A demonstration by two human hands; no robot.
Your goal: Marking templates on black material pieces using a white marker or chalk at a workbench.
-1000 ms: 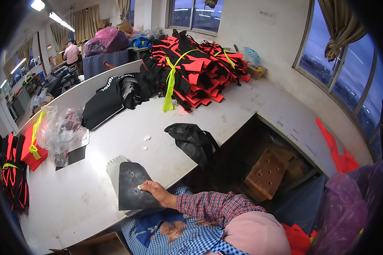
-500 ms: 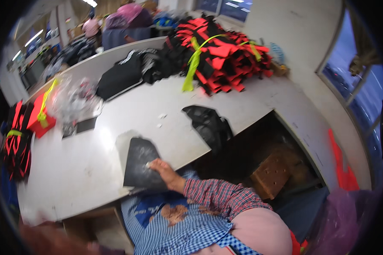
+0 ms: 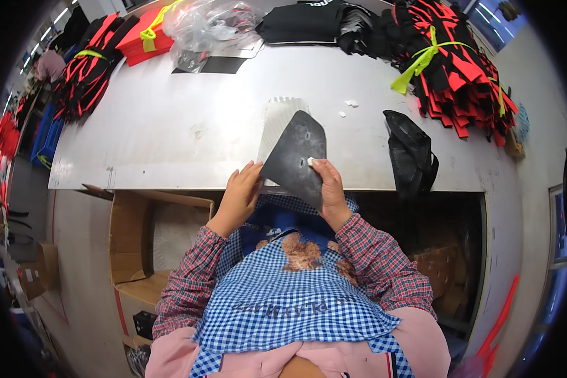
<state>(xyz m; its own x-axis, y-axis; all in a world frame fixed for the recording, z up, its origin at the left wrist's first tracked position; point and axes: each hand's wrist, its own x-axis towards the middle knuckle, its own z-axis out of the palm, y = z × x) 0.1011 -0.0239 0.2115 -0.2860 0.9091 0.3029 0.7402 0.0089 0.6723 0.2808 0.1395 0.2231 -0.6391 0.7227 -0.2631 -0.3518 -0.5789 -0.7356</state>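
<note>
My right hand point(image 3: 332, 189) pinches a small white piece of chalk point(image 3: 312, 162) at the right edge of a dark grey, curved-edged panel point(image 3: 293, 151), its fingers partly hidden by the panel. Pale smudges and two small slots mark the panel. My left hand point(image 3: 238, 196) reaches to the panel's left corner, fingers stretched out; its thumb is hidden, so I cannot tell whether it grips the corner. Beneath the panel lies a white ribbed sheet point(image 3: 276, 120) with a notched far edge, near the table's front edge.
The white table point(image 3: 151, 138) carries white scraps point(image 3: 351, 103), a black bag-like piece point(image 3: 411, 151) at right and a red-black bundle point(image 3: 450, 75). Folded black pieces point(image 3: 301, 24), a clear plastic bag point(image 3: 211, 28) and another strap bundle point(image 3: 91, 69) line the back. Below is a cardboard box point(image 3: 129, 239).
My view has swung round to face the table squarely. My left hand, blurred at the lower left before, has come to the panel. The panel has turned and the ribbed sheet shows more.
</note>
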